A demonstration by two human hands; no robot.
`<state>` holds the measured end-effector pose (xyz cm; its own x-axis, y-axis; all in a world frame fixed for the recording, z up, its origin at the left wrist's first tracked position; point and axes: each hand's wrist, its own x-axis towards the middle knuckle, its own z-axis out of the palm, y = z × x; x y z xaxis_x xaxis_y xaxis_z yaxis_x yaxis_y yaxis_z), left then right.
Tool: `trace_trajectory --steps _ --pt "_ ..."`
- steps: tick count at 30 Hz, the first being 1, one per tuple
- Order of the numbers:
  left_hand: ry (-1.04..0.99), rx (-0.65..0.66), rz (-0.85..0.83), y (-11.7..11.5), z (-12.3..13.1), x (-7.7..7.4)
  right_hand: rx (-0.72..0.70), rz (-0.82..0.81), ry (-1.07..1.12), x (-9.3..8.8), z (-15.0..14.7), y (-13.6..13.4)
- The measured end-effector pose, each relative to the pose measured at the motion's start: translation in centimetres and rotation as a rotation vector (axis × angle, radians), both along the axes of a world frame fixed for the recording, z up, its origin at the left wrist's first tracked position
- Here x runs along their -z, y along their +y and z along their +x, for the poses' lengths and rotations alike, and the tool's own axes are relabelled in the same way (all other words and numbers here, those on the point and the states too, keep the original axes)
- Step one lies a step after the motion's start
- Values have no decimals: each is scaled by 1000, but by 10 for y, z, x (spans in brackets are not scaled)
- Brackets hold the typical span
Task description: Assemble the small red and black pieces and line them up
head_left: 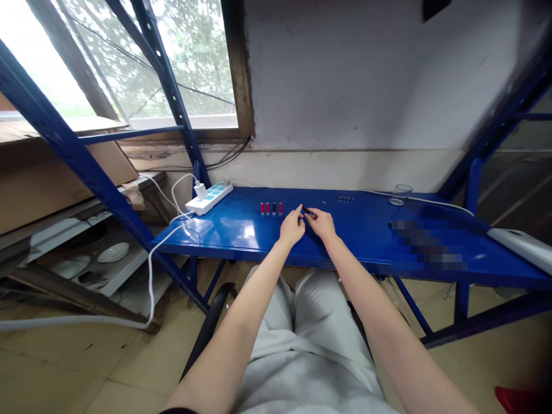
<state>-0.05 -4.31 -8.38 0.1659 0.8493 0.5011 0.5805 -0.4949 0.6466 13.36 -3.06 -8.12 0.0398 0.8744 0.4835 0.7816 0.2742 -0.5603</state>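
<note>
My right hand [322, 223] is closed around a small black tube [306, 209] above the blue table [241, 230]. The fingers of my left hand [293, 227] are pinched together at the tube's upper left end; their exact grip is too small to make out. Left of my hands stands a short row of similar little tubes with pale ends, red ones [267, 209] and a single black one [274, 209]. Beyond my right hand, several tiny pieces [346, 199] sit in a row, and one small light piece [324, 202] lies apart from them.
A white power strip [210, 198] with a plug and cable is at the table's left end. At the right are a drinking glass [401, 195], a blurred-out dark object [426, 245] and a white object [521, 247]. Blue frame posts [170, 86] rise at both sides.
</note>
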Motion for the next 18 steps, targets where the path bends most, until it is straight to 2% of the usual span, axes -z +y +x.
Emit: trace_trajectory --steps 18 --pt "-30 -52 30 -4 1 -2 -26 -8 -35 -3 -1 -2"
